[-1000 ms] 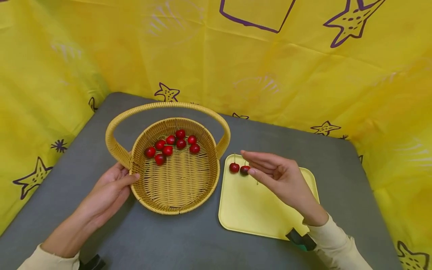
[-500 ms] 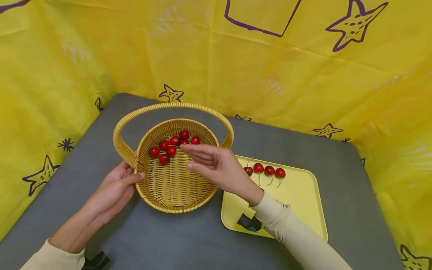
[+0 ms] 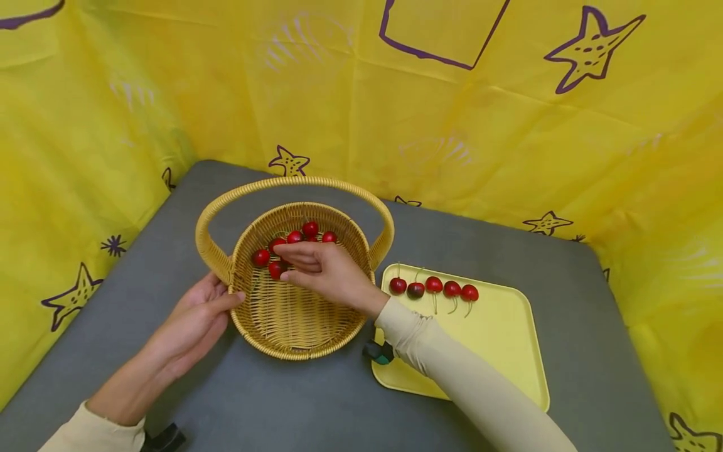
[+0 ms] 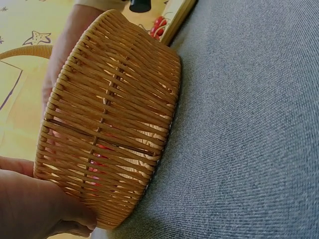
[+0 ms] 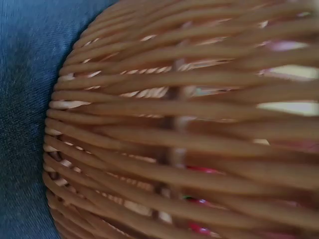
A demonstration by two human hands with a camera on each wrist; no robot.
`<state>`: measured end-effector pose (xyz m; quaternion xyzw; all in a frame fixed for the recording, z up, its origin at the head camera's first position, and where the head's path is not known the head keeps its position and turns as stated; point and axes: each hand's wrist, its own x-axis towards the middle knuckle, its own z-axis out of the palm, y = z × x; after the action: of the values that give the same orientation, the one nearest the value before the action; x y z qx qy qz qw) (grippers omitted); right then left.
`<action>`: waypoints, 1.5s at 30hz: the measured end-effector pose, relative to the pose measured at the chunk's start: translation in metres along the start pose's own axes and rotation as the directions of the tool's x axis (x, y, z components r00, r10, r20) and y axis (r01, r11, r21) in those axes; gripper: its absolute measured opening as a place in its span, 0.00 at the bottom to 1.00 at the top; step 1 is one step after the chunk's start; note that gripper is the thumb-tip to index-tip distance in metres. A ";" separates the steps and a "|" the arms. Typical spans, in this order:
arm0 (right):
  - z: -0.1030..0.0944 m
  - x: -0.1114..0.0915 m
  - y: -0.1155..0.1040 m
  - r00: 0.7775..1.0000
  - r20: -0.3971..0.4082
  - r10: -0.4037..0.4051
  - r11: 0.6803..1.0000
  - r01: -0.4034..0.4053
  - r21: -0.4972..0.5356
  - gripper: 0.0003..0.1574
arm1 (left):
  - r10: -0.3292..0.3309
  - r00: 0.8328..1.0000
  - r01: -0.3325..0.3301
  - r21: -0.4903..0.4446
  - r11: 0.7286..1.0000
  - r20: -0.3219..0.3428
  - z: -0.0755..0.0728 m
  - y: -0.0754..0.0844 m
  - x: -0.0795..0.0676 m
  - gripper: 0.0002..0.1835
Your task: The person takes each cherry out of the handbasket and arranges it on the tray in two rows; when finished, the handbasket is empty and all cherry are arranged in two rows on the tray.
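A round wicker basket point(image 3: 307, 323) with a tall hooped handle stands on the grey tabletop, several red cherries point(image 3: 261, 258) lying toward its far side. My left hand point(image 3: 194, 317) grips the basket's left side, thumb over the rim and fingers against the outside. The left wrist view has that hand point(image 4: 42, 204) at the woven wall point(image 4: 109, 109). Inside the basket my right hand point(image 3: 333, 273) is among the cherries, its thumb and straight fingers apart. Its palm hides part of the pile. Only the basket's weave point(image 5: 149, 119) fills the right wrist view, with red glimpses through gaps.
To the right of the basket lies a yellow tray point(image 3: 491, 339), with several stemmed cherries point(image 3: 433, 285) in a row along its far edge. My right sleeve point(image 3: 452, 370) crosses over the tray. Yellow patterned cloth point(image 3: 361, 113) hangs behind and beside the table point(image 3: 271, 402).
My right hand has moved left from over the tray into the basket, uncovering the row of cherries on the tray. My left hand keeps its hold on the basket.
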<state>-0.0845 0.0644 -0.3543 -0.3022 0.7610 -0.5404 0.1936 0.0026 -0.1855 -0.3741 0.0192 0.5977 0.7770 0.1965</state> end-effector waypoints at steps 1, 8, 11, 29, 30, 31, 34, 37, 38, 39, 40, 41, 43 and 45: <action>0.001 0.002 0.003 1.000 0.007 0.007 1.000 -0.006 -0.004 0.31 | -0.004 1.000 0.004 0.000 1.000 -0.002 0.000 0.000 0.000 0.43; 0.003 0.010 0.017 0.999 0.037 0.032 0.995 -0.028 -0.091 0.32 | 0.001 1.000 -0.001 -0.022 1.000 -0.009 0.002 -0.001 0.001 0.43; 0.004 0.013 0.020 0.997 0.058 0.048 0.991 -0.040 -0.124 0.32 | 0.006 1.000 -0.006 -0.030 1.000 -0.013 0.002 -0.001 0.001 0.43; 0.019 0.020 0.024 0.986 0.157 0.051 0.983 -0.021 -0.183 0.25 | 0.009 1.000 -0.010 -0.044 0.999 -0.012 0.000 -0.002 0.002 0.45; 0.019 0.020 0.024 0.986 0.159 0.053 0.982 -0.022 -0.188 0.25 | 0.011 1.000 -0.012 -0.045 0.999 -0.011 0.000 -0.003 0.002 0.45; 0.018 0.019 0.024 0.985 0.161 0.055 0.982 -0.023 -0.190 0.25 | 0.014 1.000 -0.015 -0.043 0.999 -0.008 0.001 -0.003 0.002 0.44; 0.017 0.018 0.024 0.985 0.167 0.050 0.982 -0.019 -0.186 0.25 | 0.023 1.000 -0.023 -0.035 0.999 0.003 0.002 -0.003 0.003 0.44; 0.014 0.016 0.021 0.986 0.164 0.029 0.988 -0.003 -0.157 0.26 | 0.025 1.000 -0.025 -0.027 0.999 0.011 0.002 -0.003 0.005 0.43; 0.013 0.015 0.018 0.987 0.162 0.019 0.989 0.005 -0.146 0.26 | 0.025 1.000 -0.025 -0.027 0.999 0.010 0.002 -0.004 0.005 0.43; 0.010 0.012 0.015 0.987 0.159 0.005 0.990 0.017 -0.138 0.27 | 0.024 1.000 -0.024 -0.027 0.999 0.009 0.002 -0.004 0.005 0.43; 0.008 0.010 0.012 0.987 0.158 -0.014 0.991 0.034 -0.126 0.27 | 0.022 1.000 -0.022 -0.027 0.999 0.006 0.001 -0.004 0.005 0.43; 0.005 0.006 0.007 0.987 0.159 -0.031 0.993 0.049 -0.111 0.28 | 0.019 1.000 -0.019 -0.029 0.999 0.003 0.001 -0.004 0.005 0.43; -0.002 -0.005 -0.004 0.986 0.154 -0.067 0.993 0.081 -0.086 0.28 | 0.015 1.000 -0.015 -0.033 0.999 -0.006 -0.001 -0.005 0.004 0.44; -0.010 -0.020 -0.016 0.983 0.147 -0.107 0.992 0.115 -0.051 0.29 | 0.015 1.000 -0.015 -0.038 0.999 -0.009 -0.003 -0.006 0.003 0.44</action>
<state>-0.0722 0.0808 -0.3366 -0.3878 0.7427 -0.5044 0.2085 0.0006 -0.1860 -0.3810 0.0167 0.5835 0.7897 0.1885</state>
